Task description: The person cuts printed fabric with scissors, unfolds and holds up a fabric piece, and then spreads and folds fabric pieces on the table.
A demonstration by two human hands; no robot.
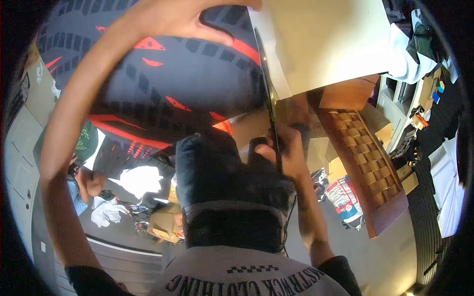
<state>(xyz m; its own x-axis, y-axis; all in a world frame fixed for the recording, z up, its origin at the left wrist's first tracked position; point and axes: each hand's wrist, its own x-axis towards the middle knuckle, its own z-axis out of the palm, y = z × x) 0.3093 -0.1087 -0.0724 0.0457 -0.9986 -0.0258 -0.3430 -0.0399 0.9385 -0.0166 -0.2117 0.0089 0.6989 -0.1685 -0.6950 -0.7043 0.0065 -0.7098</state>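
My left hand (182, 18) reaches over a dark mat with red markings (182, 74). Its thumb stands apart from the fingers, whose tips come near the top left corner of a pale flat panel (331, 39). My right hand (289, 153) is closed around the lower end of a long, thin, dark object (269, 89). Seen nearly edge-on, that object runs up along the panel's left side; what it is cannot be made out. My legs are below the mat.
A brown chair with a woven back (368, 158) stands at the right. Another person (86, 185) is at the left, near white cloth (140, 180). Cardboard boxes (165, 222) and a colourful bag (345, 197) lie lower down. A white door (19, 172) is far left.
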